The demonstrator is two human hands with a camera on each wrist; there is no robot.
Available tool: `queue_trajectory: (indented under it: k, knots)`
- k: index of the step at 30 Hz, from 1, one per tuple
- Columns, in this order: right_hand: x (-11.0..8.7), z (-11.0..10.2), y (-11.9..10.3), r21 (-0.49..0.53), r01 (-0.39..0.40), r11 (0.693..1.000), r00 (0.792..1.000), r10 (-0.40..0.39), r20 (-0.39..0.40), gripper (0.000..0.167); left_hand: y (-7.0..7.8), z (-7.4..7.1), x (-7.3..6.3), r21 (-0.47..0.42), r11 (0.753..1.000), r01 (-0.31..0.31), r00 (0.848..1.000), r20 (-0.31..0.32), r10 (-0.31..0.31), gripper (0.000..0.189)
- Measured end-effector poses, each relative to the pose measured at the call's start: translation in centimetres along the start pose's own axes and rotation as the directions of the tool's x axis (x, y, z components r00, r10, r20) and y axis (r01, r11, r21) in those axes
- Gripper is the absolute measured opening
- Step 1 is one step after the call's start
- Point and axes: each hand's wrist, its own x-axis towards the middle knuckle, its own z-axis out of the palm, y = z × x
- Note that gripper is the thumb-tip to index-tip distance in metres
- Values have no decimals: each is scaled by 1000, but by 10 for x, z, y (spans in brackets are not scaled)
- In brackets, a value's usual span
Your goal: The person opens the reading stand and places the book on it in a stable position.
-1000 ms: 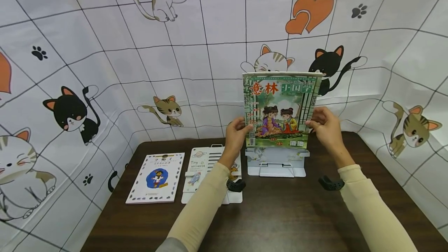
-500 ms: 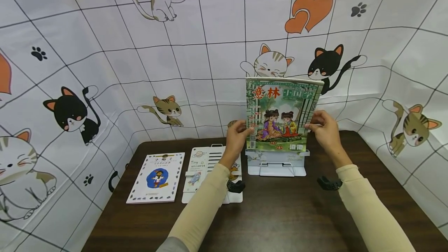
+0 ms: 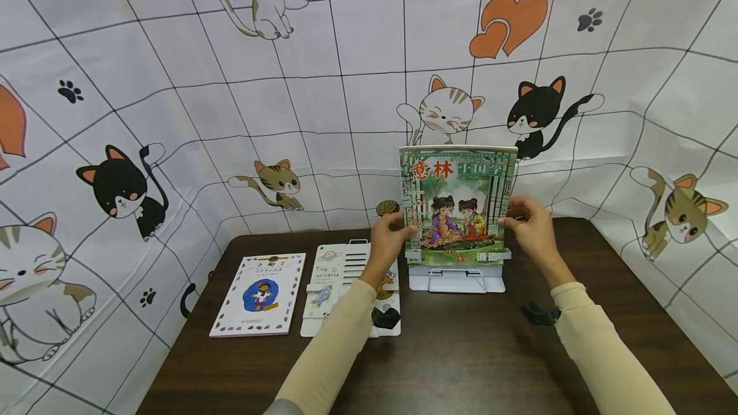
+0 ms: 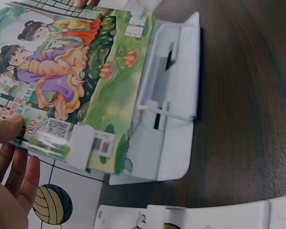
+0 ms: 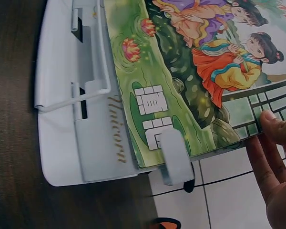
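A green magazine (image 3: 458, 203) with two cartoon children on its cover stands upright, leaning back on a white book stand (image 3: 455, 279). My left hand (image 3: 387, 242) pinches its left edge, thumb in front and fingers behind. On the opposite edge my right hand (image 3: 532, 228) pinches it the same way. In the left wrist view a white page clip (image 4: 81, 147) overlaps the magazine's lower corner. A matching white clip (image 5: 176, 155) lies over the other lower corner in the right wrist view. The stand's wire support (image 5: 76, 100) shows below the magazine.
Left of my left forearm, a folded white stand (image 3: 328, 274) marked "Tiny universe" lies flat on the dark wood table (image 3: 450, 351). Farther left is a white book (image 3: 259, 295) with a blue picture. Cat-printed white sheeting (image 3: 357, 107) hangs behind and at both sides.
The magazine has moved down onto the stand, its bottom edge now behind the stand's clips. Both hands have come down with it, still pinching its side edges.
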Motion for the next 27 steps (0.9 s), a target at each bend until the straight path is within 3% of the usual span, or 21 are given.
queue_trajectory:
  k: [8, 13, 20, 27]
  knots:
    - [-7, 7, 11, -43, -6, 999, 1000, 6, -14, 38, -13, 1, -2, 34, 999, -39, 999, -20, 39, 31]
    - [-12, 9, 18, -76, 0, 997, 1000, -2, -22, 37, -20, 0, -5, -17, 1000, -20, 1000, -15, 19, 29]
    - [-19, 10, 21, -77, -7, 997, 1000, 5, -19, 41, -22, -1, -9, -59, 998, -14, 1000, 7, 15, 21]
    - [-22, 15, 22, -96, -4, 995, 1000, 1, -30, 42, -21, 0, -12, -5, 1000, -22, 1000, -10, 22, 20]
